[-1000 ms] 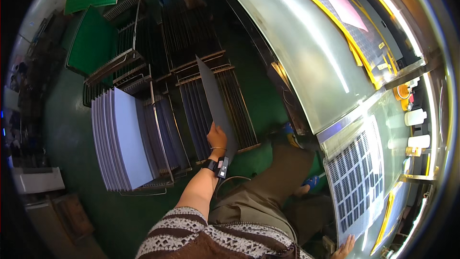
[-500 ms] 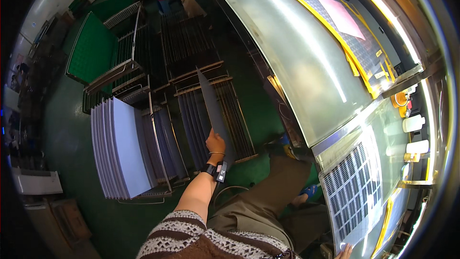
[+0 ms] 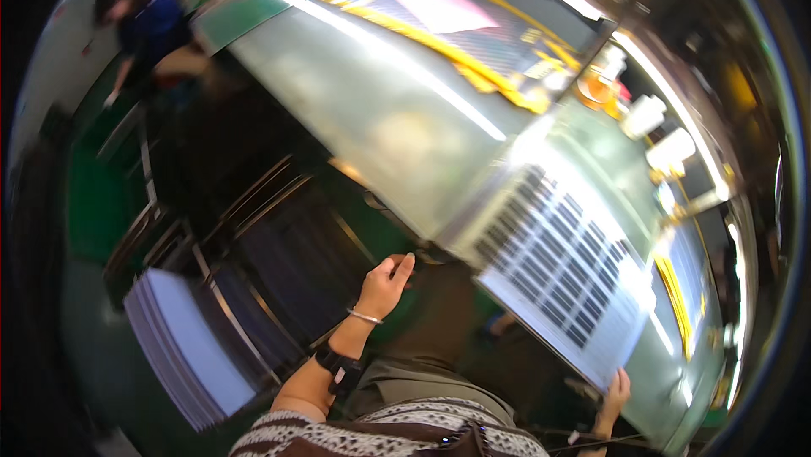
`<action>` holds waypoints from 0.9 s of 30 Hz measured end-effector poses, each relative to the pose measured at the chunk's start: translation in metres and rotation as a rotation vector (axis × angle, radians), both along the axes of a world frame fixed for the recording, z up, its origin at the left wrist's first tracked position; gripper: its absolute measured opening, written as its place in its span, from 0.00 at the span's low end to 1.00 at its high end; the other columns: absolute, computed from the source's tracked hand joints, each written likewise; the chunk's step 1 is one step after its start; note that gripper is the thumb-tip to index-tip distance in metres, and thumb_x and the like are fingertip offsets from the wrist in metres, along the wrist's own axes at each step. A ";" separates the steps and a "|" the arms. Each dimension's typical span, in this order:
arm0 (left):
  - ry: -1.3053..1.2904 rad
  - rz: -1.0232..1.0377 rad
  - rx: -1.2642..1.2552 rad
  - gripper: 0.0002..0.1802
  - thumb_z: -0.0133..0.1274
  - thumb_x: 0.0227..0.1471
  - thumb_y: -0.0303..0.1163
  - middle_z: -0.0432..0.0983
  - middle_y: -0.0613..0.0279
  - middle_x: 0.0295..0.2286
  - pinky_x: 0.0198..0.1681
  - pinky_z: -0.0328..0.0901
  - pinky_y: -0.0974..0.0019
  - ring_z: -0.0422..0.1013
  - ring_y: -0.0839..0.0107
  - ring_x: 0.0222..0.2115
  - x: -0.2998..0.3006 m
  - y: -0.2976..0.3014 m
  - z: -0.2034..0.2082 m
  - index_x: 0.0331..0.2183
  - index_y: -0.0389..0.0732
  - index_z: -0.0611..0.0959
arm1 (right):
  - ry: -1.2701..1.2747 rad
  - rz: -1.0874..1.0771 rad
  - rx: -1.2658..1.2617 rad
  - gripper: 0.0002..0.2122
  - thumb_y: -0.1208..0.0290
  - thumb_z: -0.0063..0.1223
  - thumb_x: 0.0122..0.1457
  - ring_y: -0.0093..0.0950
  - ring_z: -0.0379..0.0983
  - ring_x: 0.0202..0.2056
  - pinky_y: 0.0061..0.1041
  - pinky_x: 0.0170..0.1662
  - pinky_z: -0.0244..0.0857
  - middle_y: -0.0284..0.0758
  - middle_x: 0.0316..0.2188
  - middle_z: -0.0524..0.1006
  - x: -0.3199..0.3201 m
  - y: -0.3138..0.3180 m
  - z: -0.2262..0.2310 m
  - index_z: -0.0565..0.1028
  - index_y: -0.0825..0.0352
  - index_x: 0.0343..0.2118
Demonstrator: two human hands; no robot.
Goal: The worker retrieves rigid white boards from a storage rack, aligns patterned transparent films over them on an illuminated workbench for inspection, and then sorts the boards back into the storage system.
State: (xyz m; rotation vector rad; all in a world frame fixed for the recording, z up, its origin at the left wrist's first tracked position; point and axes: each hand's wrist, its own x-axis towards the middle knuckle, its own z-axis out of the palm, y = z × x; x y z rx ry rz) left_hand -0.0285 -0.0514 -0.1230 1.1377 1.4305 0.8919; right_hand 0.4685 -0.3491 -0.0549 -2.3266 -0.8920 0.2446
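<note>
My left hand [image 3: 387,286] hangs in the air between the rack and the glass-topped table, its fingers loosely bent and apart. It holds nothing. With the fingers of my right hand [image 3: 617,391] I grip the near corner of a thin white panel [image 3: 553,267] patterned with rows of dark rectangles. This panel lies along the near left edge of the table [image 3: 397,136]. To the left of my left hand, several dark thin panels [image 3: 296,242] stand upright in a metal rack. Motion blurs parts of the picture.
A stack of pale upright panels [image 3: 194,330] stands in a rack at the left. On the table lie a yellow-edged sheet [image 3: 448,35] with a pink sheet [image 3: 441,8] on it. White bottles [image 3: 667,149] line the far right. Another person [image 3: 156,30] bends at the far left.
My left hand has let go of the dark panel in the rack and moved right, toward the table. The view has turned right, showing more of my right hand.
</note>
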 end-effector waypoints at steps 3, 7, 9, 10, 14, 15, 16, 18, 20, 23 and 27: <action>0.233 0.048 0.224 0.24 0.53 0.47 0.52 0.73 0.59 0.20 0.27 0.64 0.62 0.70 0.61 0.22 0.040 0.000 0.049 0.29 0.38 0.74 | -0.296 0.032 -0.039 0.17 0.68 0.60 0.46 0.33 0.65 0.36 0.29 0.38 0.60 0.38 0.34 0.68 -0.042 0.021 0.008 0.71 0.70 0.37; 0.677 0.105 0.681 0.23 0.59 0.40 0.47 0.66 0.60 0.27 0.30 0.63 0.60 0.67 0.61 0.29 0.080 0.017 0.087 0.31 0.40 0.72 | -0.298 -0.136 -0.110 0.22 0.66 0.64 0.40 0.37 0.65 0.36 0.33 0.40 0.61 0.40 0.32 0.67 -0.058 0.023 0.020 0.68 0.70 0.37; 0.835 0.003 0.735 0.24 0.61 0.37 0.47 0.67 0.59 0.29 0.35 0.62 0.58 0.65 0.58 0.34 0.098 0.021 0.095 0.30 0.40 0.72 | -0.330 -0.158 -0.078 0.23 0.65 0.65 0.39 0.37 0.66 0.35 0.32 0.39 0.61 0.41 0.32 0.67 -0.055 0.016 0.018 0.68 0.70 0.36; 0.840 -0.069 0.675 0.24 0.63 0.35 0.46 0.66 0.57 0.30 0.36 0.62 0.57 0.64 0.57 0.35 0.098 0.023 0.095 0.30 0.40 0.72 | -0.403 -0.139 -0.044 0.23 0.65 0.65 0.39 0.37 0.66 0.34 0.32 0.38 0.62 0.41 0.32 0.67 -0.051 0.016 0.013 0.68 0.71 0.36; 0.852 -0.090 0.666 0.20 0.63 0.36 0.39 0.64 0.56 0.27 0.35 0.59 0.58 0.63 0.57 0.31 0.088 0.025 0.081 0.26 0.37 0.71 | -0.197 -0.203 -0.103 0.22 0.63 0.66 0.37 0.35 0.67 0.33 0.31 0.37 0.63 0.41 0.31 0.68 -0.048 0.036 0.015 0.68 0.70 0.32; 0.850 -0.082 0.689 0.20 0.62 0.37 0.38 0.64 0.57 0.26 0.35 0.59 0.59 0.63 0.57 0.30 0.087 0.024 0.078 0.26 0.38 0.71 | -0.148 -0.218 -0.116 0.22 0.63 0.66 0.37 0.37 0.67 0.34 0.32 0.38 0.62 0.42 0.33 0.67 -0.048 0.038 0.019 0.68 0.69 0.31; 0.850 -0.095 0.629 0.21 0.62 0.37 0.41 0.63 0.56 0.27 0.36 0.59 0.57 0.63 0.56 0.33 0.087 0.024 0.077 0.25 0.37 0.70 | -0.098 -0.223 -0.127 0.21 0.63 0.65 0.38 0.39 0.66 0.36 0.33 0.39 0.62 0.42 0.35 0.67 -0.046 0.040 0.022 0.67 0.69 0.31; 0.836 -0.113 0.595 0.21 0.63 0.37 0.39 0.62 0.57 0.27 0.37 0.59 0.58 0.62 0.57 0.32 0.090 0.026 0.075 0.24 0.37 0.70 | -0.090 -0.257 -0.104 0.20 0.64 0.65 0.38 0.39 0.67 0.35 0.33 0.38 0.62 0.42 0.33 0.68 -0.043 0.037 0.022 0.67 0.69 0.30; 0.828 -0.130 0.608 0.20 0.63 0.37 0.38 0.63 0.57 0.25 0.35 0.59 0.59 0.63 0.58 0.30 0.090 0.030 0.073 0.23 0.37 0.70 | -0.083 -0.264 -0.083 0.19 0.65 0.64 0.38 0.39 0.68 0.33 0.33 0.37 0.63 0.41 0.31 0.69 -0.034 0.036 0.023 0.67 0.68 0.30; 0.724 -0.160 0.493 0.18 0.62 0.38 0.35 0.65 0.59 0.20 0.30 0.60 0.60 0.64 0.61 0.24 0.092 0.035 0.076 0.23 0.37 0.70 | 0.068 -0.260 0.010 0.13 0.70 0.60 0.43 0.33 0.71 0.26 0.27 0.30 0.65 0.38 0.22 0.73 -0.020 0.033 0.015 0.69 0.70 0.28; 0.291 -0.305 0.210 0.10 0.57 0.46 0.29 0.69 0.64 0.15 0.18 0.60 0.72 0.66 0.75 0.16 0.077 0.045 0.080 0.25 0.38 0.71 | 0.557 -0.200 0.401 0.03 0.79 0.51 0.51 0.17 0.67 0.19 0.14 0.23 0.63 0.33 0.20 0.74 -0.025 0.035 0.047 0.71 0.72 0.28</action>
